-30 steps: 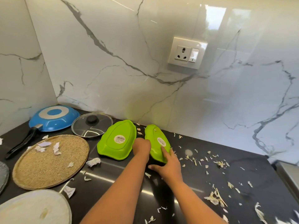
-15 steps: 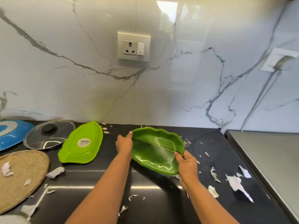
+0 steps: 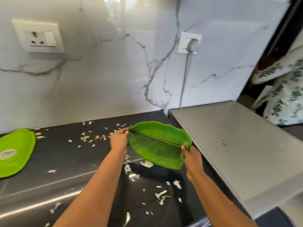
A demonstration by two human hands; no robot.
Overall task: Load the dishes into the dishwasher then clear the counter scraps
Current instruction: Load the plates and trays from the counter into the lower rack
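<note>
**Leaf plate lifted, headed for the dishwasher**

I hold the green banana-leaf-shaped plastic plate (image 3: 157, 145) by its two pointed ends: my left hand (image 3: 118, 140) pinches the far tip, my right hand (image 3: 191, 157) pinches the near tip, fingers curled round the rim. Holding it at both ends keeps the long, shallow plate level and face up between my hands, above the black polished counter (image 3: 68, 161). Beyond my right hand lies a grey flat metal surface (image 3: 237, 153), which I judge to be the dishwasher's top, so the plate is on its way there. Well off past my left hand a lime-green plastic plate (image 3: 14, 153) lies upside down, waiting its turn. Pale vegetable scraps (image 3: 161, 194) are strewn under and around my arms, left for afterwards.
</note>
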